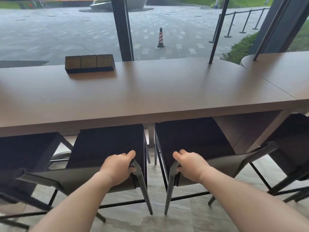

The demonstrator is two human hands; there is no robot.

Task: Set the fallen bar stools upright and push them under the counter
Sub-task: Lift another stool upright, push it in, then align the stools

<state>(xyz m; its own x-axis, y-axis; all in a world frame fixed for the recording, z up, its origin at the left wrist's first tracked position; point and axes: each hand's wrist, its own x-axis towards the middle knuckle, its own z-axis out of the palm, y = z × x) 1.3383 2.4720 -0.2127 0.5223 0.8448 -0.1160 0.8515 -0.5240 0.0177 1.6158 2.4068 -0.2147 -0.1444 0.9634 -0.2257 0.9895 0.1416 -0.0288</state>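
The left hand [119,166] is wrapped round the back corner of the left stool [107,144]; the right hand [190,164] grips the facing corner of the right stool [192,139]; both stand upright, a narrow gap between them, seats partly under the counter [150,91] edge; further stools flank them closely; bare floor [184,220] lies behind.

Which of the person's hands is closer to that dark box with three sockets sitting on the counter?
The left hand. The socket box sits on the counter up and to the left, more nearly ahead of it. The right hand, gripping the other stool's back, lies farther off to the right.
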